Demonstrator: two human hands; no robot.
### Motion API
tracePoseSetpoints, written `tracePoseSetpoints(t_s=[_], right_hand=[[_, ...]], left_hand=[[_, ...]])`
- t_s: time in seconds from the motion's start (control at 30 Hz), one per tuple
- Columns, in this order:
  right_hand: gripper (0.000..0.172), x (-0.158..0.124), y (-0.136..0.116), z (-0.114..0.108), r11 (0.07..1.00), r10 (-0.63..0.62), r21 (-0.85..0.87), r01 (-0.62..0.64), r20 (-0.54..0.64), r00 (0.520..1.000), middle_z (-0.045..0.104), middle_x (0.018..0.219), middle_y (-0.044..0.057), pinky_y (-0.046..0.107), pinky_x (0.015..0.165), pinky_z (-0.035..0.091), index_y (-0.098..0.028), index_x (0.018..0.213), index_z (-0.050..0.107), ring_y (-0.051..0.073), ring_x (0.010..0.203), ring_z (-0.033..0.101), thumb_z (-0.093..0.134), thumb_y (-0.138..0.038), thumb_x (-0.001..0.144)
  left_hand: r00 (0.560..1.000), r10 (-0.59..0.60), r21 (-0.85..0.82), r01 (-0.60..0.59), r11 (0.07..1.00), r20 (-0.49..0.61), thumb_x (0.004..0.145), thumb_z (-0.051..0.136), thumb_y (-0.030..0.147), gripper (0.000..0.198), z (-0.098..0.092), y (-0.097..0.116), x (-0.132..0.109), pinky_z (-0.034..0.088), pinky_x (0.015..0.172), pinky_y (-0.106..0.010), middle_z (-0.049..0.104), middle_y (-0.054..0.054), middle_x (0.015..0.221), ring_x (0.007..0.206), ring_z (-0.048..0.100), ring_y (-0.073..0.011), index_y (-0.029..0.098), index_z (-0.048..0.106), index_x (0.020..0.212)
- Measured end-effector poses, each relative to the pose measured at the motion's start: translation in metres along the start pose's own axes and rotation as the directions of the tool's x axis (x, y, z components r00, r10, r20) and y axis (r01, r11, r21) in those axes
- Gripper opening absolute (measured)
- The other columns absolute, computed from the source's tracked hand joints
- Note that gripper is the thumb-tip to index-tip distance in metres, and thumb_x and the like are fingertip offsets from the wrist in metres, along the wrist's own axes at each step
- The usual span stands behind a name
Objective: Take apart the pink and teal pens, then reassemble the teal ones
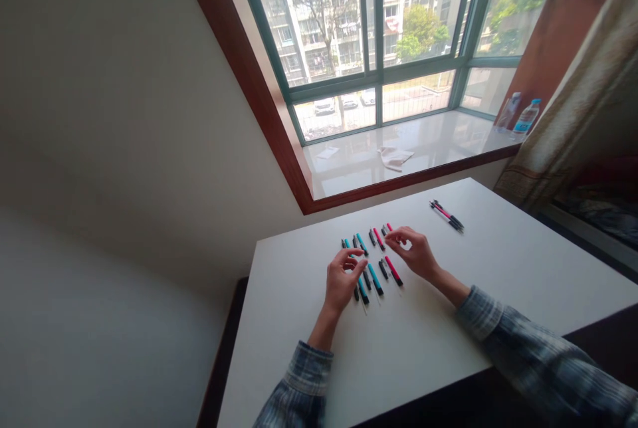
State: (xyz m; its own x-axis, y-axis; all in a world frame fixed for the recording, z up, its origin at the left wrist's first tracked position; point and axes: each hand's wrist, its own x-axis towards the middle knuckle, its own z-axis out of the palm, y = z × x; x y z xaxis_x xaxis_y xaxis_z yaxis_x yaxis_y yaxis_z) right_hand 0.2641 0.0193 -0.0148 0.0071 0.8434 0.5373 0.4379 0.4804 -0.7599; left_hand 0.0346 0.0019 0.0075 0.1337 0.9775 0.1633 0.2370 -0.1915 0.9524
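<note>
Several blue and pink pens [375,262] with black ends lie in two rows on the white table [498,295]. My left hand [341,282] hovers over the left blue pens, fingers curled, thumb and forefinger pinched near one pen. My right hand [415,252] sits over the right end of the rows, its fingertips pinched at a pink pen [389,228] in the far row. A longer pink pen [393,271] lies just below that hand. What either pinch holds is too small to make out.
A separate small bunch of pink and black pens [447,215] lies at the table's far right. Behind the table a glossy window sill [448,139] carries a folded cloth [395,157] and two water bottles [526,117]. A curtain [573,109] hangs at right.
</note>
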Motion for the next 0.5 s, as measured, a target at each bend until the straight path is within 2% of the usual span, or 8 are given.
tracePoseSetpoints(t_s=[0.13, 0.23, 0.33, 0.5], right_hand=[[0.026, 0.018, 0.037, -0.011, 0.987, 0.093, -0.130, -0.099, -0.049, 0.994, 0.077, 0.093, 0.008, 0.036, 0.073, 0.051, -0.022, 0.094, 0.077, 0.022, 0.077, 0.062, 0.062, -0.043, 0.096], [0.028, 0.027, 0.059, -0.011, 0.977, 0.149, -0.156, -0.148, -0.005, 0.989, 0.078, 0.097, 0.008, 0.035, 0.074, 0.051, -0.021, 0.095, 0.076, 0.022, 0.077, 0.064, 0.059, -0.044, 0.096], [0.026, 0.029, 0.067, -0.008, 0.978, 0.140, -0.162, -0.130, 0.054, 0.989, 0.078, 0.093, 0.007, 0.034, 0.076, 0.050, -0.022, 0.093, 0.077, 0.022, 0.079, 0.065, 0.061, -0.042, 0.095], [0.022, 0.027, 0.065, -0.007, 0.983, 0.108, -0.163, -0.086, 0.135, 0.985, 0.076, 0.089, 0.005, 0.034, 0.081, 0.050, -0.023, 0.093, 0.078, 0.023, 0.085, 0.066, 0.062, -0.039, 0.094]], left_hand=[[0.999, 0.016, 0.020, -0.015, 1.000, -0.039, 0.086, 0.074, 0.041, 0.022, 0.000, -0.002, 0.001, 0.056, 0.075, -0.031, 0.076, -0.008, 0.104, 0.083, 0.069, -0.0197, 0.022, 0.077, 0.096], [0.999, 0.020, 0.041, -0.019, 0.999, -0.029, 0.088, 0.071, 0.038, 0.019, 0.002, -0.002, 0.001, 0.056, 0.075, -0.031, 0.075, -0.008, 0.105, 0.085, 0.069, -0.0203, 0.022, 0.077, 0.095], [0.999, 0.026, 0.061, -0.025, 0.998, -0.019, 0.090, 0.068, 0.035, 0.016, 0.002, -0.001, 0.000, 0.055, 0.075, -0.031, 0.075, -0.008, 0.106, 0.086, 0.068, -0.0204, 0.021, 0.076, 0.095], [0.999, 0.030, 0.056, -0.029, 0.998, -0.018, 0.091, 0.066, 0.035, 0.017, 0.002, 0.001, 0.000, 0.055, 0.076, -0.032, 0.075, -0.008, 0.105, 0.087, 0.069, -0.0210, 0.021, 0.076, 0.094]])
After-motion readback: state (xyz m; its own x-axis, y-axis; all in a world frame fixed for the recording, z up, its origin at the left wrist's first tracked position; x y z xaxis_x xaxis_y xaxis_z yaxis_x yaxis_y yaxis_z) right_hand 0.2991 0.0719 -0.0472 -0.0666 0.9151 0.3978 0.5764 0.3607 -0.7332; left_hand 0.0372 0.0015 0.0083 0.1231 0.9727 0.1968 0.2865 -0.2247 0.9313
